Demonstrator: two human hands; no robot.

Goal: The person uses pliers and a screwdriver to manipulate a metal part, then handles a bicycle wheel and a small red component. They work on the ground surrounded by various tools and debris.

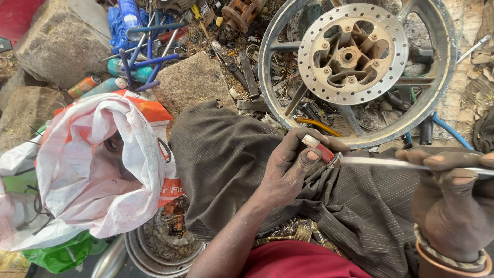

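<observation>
1. Hands over lap: left hand (288, 167) closed around a small red-handled tool (320, 149), thumb pressed along its side, its metal end meeting a thin metal rod (381, 162).
2. Right hand (453, 201) wrapped shut on the far end of the rod, which runs level across the dark striped cloth (231, 154) on the knees; bangles at that wrist.
3. Motorcycle wheel (437, 77) with a drilled brake disc (352, 54) lies flat on the ground just beyond the hands.
4. White sack (98, 170) with orange printed panels sits left of the lap, mouth open; green bag (56, 255) under it.
5. Spray cans (85, 86), orange and teal, lie near blue wrenches (149, 59) and stone blocks (190, 82).
6. Metal bowl (164, 247) of rusty scrap below the sack.
</observation>
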